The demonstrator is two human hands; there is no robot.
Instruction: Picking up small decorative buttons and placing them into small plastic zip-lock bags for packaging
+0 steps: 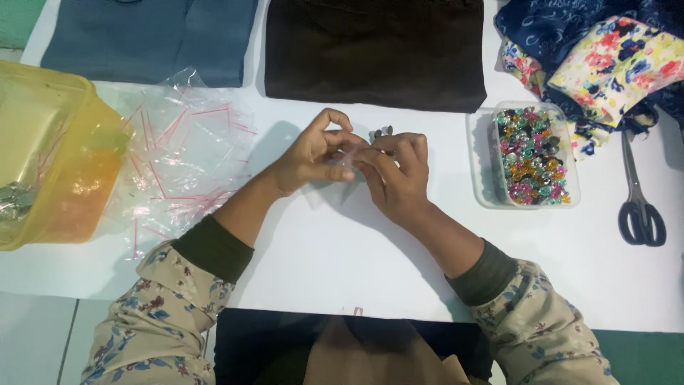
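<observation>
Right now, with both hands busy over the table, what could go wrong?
1. The left hand and right hand pinch a small clear bag with small metal pieces at their fingertips; a piece might slip and roll off the table.
2. The open tray of beads sits close to the right forearm; a nudge could spill it.
3. The pile of bags lies loose and could slide.

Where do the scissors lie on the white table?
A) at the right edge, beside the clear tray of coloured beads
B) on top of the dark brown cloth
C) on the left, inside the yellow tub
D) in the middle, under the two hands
A: the scissors lie flat at the table's right edge, just right of the clear tray of coloured beads, apart from both hands.
</observation>
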